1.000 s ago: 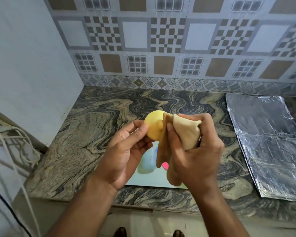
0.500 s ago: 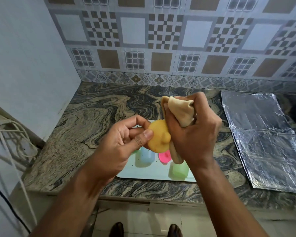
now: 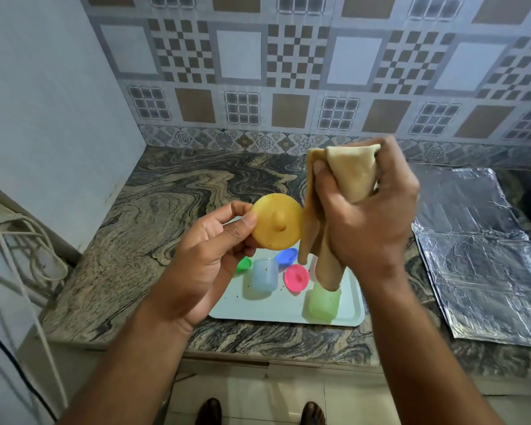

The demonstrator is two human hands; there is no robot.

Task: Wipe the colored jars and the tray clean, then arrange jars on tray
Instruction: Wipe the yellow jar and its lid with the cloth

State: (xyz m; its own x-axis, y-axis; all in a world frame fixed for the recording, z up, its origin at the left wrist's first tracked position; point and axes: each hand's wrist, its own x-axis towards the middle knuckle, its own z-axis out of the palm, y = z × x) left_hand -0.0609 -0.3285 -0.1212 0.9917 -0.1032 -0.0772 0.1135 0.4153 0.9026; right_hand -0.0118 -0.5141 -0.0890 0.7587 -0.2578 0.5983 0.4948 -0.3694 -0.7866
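Observation:
My left hand (image 3: 209, 259) pinches a round yellow lid (image 3: 277, 221) by its edge, its knob facing me, above the countertop. Just right of it, my right hand (image 3: 365, 216) grips a bunched tan cloth (image 3: 351, 170), whose tail hangs down beside the lid. Below them lies a pale tray (image 3: 276, 311) speckled with crumbs. On it stand a pale blue jar (image 3: 265, 275) and a pale green jar (image 3: 322, 303), with a pink lid (image 3: 295, 277), a blue lid (image 3: 286, 256) and a green lid (image 3: 243, 264).
The marble countertop (image 3: 172, 204) ends at a front edge near my body. A crinkled foil sheet (image 3: 485, 259) covers its right side. White cables (image 3: 16, 234) hang at the left by the wall. Patterned tiles rise behind.
My right hand with the cloth has lifted off the yellow lid and moved right. The lid's whole face now shows. The view has tilted down, showing more of the tray.

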